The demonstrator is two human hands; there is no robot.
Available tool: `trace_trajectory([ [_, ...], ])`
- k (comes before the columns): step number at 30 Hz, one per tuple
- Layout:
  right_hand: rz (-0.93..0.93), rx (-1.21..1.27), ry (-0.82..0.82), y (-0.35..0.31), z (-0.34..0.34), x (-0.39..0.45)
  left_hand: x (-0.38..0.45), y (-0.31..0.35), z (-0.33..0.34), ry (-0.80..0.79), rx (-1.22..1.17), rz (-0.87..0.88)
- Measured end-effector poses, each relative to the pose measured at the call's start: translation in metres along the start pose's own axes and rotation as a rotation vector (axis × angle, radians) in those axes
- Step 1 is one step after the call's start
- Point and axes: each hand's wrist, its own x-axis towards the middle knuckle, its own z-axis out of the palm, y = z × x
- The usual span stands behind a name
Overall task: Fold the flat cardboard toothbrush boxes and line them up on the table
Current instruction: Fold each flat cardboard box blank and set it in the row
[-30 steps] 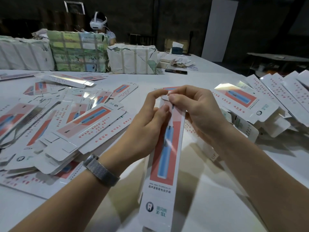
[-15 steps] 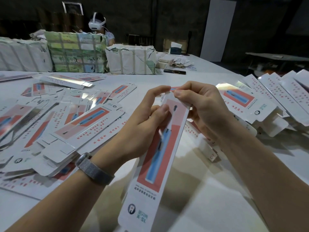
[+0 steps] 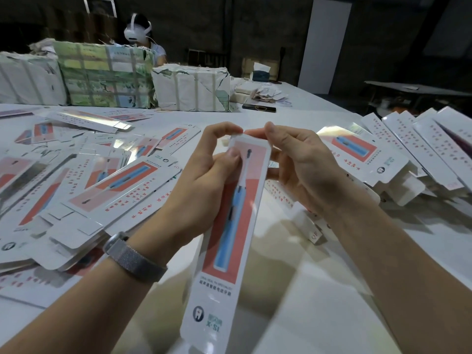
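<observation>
While the white worktop (image 3: 319, 290) fills most of the frame, a spread of flat box blanks (image 3: 84, 190) covers its left side and a row of folded boxes (image 3: 419, 149) leans along the right edge. Wrapped bundles (image 3: 107, 77) sit at upper left. At centre, one toothbrush box (image 3: 229, 238) runs from the bottom edge up to the hands, lifted off the worktop. The left hand (image 3: 204, 180) grips its upper left side, thumb pressed on the printed face, index finger curled over the top flap. The right hand (image 3: 298, 164) pinches the top right corner, fingers curled behind. A grey watch (image 3: 132, 256) circles the left wrist.
</observation>
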Motion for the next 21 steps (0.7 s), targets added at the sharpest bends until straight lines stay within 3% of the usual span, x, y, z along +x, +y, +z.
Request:
trace_trajectory([
  [6, 0.015, 0.151, -0.048, 0.009, 0.005, 0.002, 0.001, -0.001, -0.003, 0.052, 0.061, 0.061],
  [13, -0.055, 0.018, -0.051, 0.007, 0.012, 0.001, 0.006, -0.006, -0.001, 0.203, 0.050, 0.048],
  [17, -0.202, -0.461, 0.109, 0.004, 0.013, -0.001, 0.009, -0.004, -0.003, 0.306, -0.022, 0.048],
  [21, -0.229, -0.958, -0.063, 0.004, 0.014, -0.007, 0.011, -0.009, -0.004, 0.296, -0.252, -0.036],
])
